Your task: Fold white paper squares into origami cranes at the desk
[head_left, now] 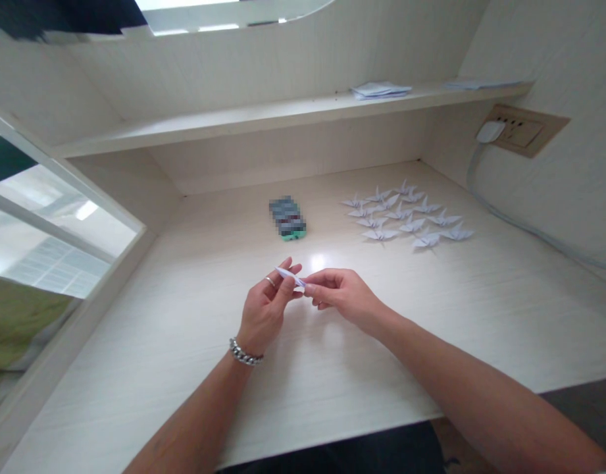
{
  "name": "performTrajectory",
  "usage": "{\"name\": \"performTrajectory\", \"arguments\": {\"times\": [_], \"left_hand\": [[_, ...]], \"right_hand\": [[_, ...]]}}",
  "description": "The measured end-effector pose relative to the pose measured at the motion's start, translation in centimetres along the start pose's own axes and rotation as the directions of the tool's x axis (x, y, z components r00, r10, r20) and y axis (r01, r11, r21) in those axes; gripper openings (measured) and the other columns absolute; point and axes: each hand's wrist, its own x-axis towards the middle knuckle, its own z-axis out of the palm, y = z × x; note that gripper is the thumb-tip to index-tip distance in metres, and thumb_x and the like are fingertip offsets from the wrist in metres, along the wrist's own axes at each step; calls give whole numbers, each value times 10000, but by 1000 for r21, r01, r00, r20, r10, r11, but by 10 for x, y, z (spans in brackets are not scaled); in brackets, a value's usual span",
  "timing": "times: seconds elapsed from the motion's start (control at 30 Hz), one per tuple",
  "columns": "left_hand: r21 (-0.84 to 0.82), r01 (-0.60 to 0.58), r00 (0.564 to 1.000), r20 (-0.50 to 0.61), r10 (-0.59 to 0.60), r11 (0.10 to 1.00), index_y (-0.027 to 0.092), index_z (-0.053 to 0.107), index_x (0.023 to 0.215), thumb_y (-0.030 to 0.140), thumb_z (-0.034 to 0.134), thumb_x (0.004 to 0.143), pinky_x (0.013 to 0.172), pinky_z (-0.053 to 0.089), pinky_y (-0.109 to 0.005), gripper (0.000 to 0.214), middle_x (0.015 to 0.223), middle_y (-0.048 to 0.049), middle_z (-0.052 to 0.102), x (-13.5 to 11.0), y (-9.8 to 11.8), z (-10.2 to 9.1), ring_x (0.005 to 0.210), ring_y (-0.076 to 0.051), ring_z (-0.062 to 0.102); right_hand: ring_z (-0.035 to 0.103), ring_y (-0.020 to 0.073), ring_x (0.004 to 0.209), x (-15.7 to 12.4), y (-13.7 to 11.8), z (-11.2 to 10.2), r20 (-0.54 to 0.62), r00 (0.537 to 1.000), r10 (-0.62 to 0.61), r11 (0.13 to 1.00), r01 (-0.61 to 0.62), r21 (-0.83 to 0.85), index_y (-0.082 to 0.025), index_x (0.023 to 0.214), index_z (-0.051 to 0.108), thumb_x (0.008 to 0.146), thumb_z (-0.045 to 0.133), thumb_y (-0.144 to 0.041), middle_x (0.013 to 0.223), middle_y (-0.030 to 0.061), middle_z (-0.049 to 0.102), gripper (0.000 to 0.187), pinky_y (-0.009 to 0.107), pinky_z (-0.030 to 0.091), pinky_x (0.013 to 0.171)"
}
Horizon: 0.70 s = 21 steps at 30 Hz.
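A small folded piece of white paper (285, 272), narrow and pointed at its left end, is held between my two hands above the desk. My left hand (266, 303), with a ring and a chain bracelet at the wrist, pinches it between thumb and fingers. At the paper's right end, the thumb and forefinger of my right hand (345, 293) are closed on its tip. Farther back on the right stand several white paper cranes (401, 214) in loose rows. Fingers hide part of the folded paper.
A phone-like object (287, 217), blurred out with a green lower edge, lies behind my hands on the desk (194, 316). Paper sheets (380, 90) rest on the shelf (233, 125). A white plug (490, 131) sits in the wall socket, its cable (530, 230) trailing along the right side.
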Motion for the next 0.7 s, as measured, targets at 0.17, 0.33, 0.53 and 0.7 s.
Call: {"name": "performTrajectory", "arguments": {"times": [0.17,0.33,0.53,0.7], "left_hand": [[35,-18,1000,6,18,999,106,642,1162,437,659,816,835,589,-411,480,1330,-185,585,-1,2,1,1016,-272,666],[99,-55,998,21,53,994,109,700,1007,416,658,816,839,584,-397,363,1369,-187,552,-1,1,-3,993,-276,675],[61,-13,1000,-18,14,998,106,583,1243,277,662,788,856,563,-402,493,1245,-179,644,-1,-2,-2,996,-265,674],[51,-53,995,-82,57,997,132,622,1084,201,695,731,857,541,-353,367,1094,-121,714,-1,-2,5,945,-229,690]], "right_hand": [[589,108,630,-1,-2,1,-17,998,68,997,-67,37,-154,928,731,731,747,-385,778,51,701,304,257,494,620],[623,118,650,-1,-1,-1,-14,998,65,998,-64,21,-161,948,720,758,722,-380,827,66,716,290,254,504,616],[666,164,690,-6,3,2,-44,993,-108,954,91,-286,-173,1002,696,860,616,-363,832,67,730,250,289,528,633],[689,225,841,-15,7,11,112,894,-433,492,339,-802,-184,1092,672,955,473,-304,991,110,735,270,347,508,765]]}}
